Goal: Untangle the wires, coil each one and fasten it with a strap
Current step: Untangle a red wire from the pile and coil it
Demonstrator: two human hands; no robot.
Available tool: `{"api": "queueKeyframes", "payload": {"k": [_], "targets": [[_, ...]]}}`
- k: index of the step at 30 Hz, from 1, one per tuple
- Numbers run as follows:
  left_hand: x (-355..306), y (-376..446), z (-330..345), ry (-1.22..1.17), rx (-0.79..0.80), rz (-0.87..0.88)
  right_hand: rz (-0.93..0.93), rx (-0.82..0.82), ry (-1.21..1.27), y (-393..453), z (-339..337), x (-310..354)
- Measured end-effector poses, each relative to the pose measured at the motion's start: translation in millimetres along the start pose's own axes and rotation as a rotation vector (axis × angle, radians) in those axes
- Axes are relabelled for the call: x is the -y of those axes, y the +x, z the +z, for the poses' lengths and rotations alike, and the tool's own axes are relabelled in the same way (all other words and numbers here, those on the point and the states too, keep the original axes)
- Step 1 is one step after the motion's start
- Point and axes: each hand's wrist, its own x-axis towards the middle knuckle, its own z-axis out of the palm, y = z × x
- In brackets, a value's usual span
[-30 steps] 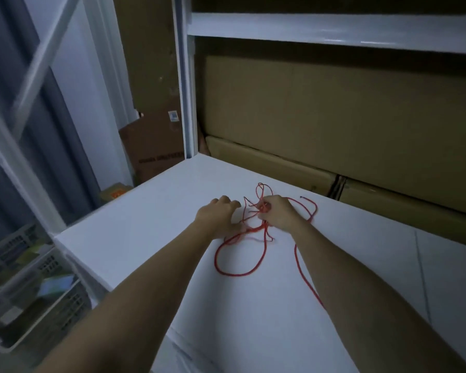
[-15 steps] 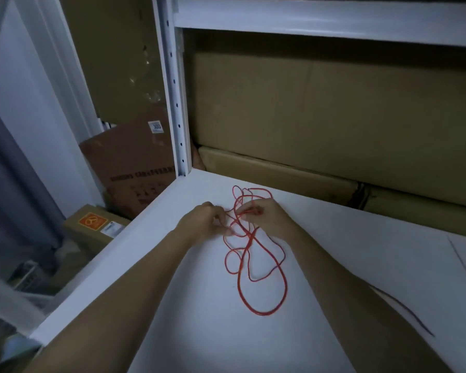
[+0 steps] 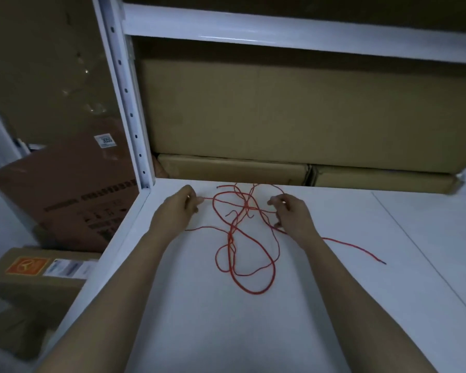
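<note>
From the head view, we see the red wires (image 3: 242,232) lying in a loose tangle on the white shelf (image 3: 253,332), with a knot of crossings near the back, long loops trailing toward us and one free end (image 3: 379,261) running off to the right. Cardboard boxes (image 3: 293,114) fill the space behind the shelf.

Our left hand (image 3: 176,211) sits at the left of the tangle, its fingers (image 3: 193,204) pinched on a strand that leads into the crossings. Our right hand (image 3: 291,214) is at the right side, fingers (image 3: 276,203) curled and half open; a strand passes close under them, but we cannot tell whether they grip it.

We judge the wire thin, light and limp. It will slide easily on the smooth shelf and hold no shape, so pulling hard would likely tighten the crossings. The better hold seems to be a free end, fed back through each loop. We see no strap.
</note>
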Motion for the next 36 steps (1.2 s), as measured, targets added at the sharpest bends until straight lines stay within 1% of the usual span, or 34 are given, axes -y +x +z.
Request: {"api": "queueKeyframes", "payload": {"k": [1, 4, 5, 7, 10, 12, 15, 17, 19, 20, 21, 24, 26, 28, 31, 34, 36], "targets": [[-1.4, -3.2, 0.0, 0.006, 0.026, 0.002, 0.013, -0.019, -0.001, -3.1, 0.1, 0.0], [-2.9, -7.4, -1.0, 0.069, 0.136, 0.106, -0.012, -0.058, 0.092, -7.3, -2.9, 8.0], [-3.7, -6.2, -1.9, 0.076, 0.169, 0.145, -0.038, -0.042, 0.133, -7.9, -4.6, 13.7], [-10.3, -3.9, -3.1, 0.049, 0.186, 0.211, -0.084, 0.019, 0.184, -7.6, -8.1, 27.0], [-31.8, -1.2, -2.1, 0.046, 0.208, 0.247, -0.093, 0.112, 0.187, -4.1, -12.1, 44.7], [-46.0, 0.5, 0.8, 0.044, 0.281, 0.225, -0.08, 0.169, 0.156, -1.3, -13.4, 50.8], [-63.3, 1.9, 5.5, -0.034, 0.376, 0.122, -0.097, 0.244, 0.102, 2.0, -15.5, 56.0], [-70.0, 2.8, 9.8, -0.101, 0.356, 0.101, -0.123, 0.295, 0.072, 2.8, -18.4, 58.5], [-70.7, 4.8, 14.7, -0.093, 0.278, 0.16, -0.15, 0.347, 0.058, 3.4, -21.6, 61.1], [-70.4, 7.9, 17.3, -0.091, 0.259, 0.187, -0.164, 0.367, 0.065, 4.2, -22.9, 63.0], [-69.9, 10.2, 19.5, -0.106, 0.273, 0.184, -0.175, 0.386, 0.087, 3.6, -23.4, 64.5], [-70.3, 21.5, 27.8, -0.1, 0.438, 0.077, -0.219, 0.42, 0.16, 2.5, -26.8, 70.8], [-68.8, 24.9, 34.0, -0.018, 0.593, 0.028, -0.247, 0.429, 0.172, 1.9, -29.4, 74.4], [-67.0, 25.4, 39.5, 0.085, 0.689, 0.037, -0.259, 0.426, 0.181, 1.9, -30.9, 76.1], [-63.4, 22.9, 45.7, 0.139, 0.703, 0.087, -0.25, 0.419, 0.154, 2.0, -30.6, 73.1], [-59.1, 20.6, 53.3, 0.088, 0.672, 0.124, -0.225, 0.406, 0.054, 2.3, -32.9, 61.7], [-53.7, 20.6, 60.3, 0.059, 0.635, 0.13, -0.192, 0.379, 0.033, 0.9, -36.3, 50.2]]}}
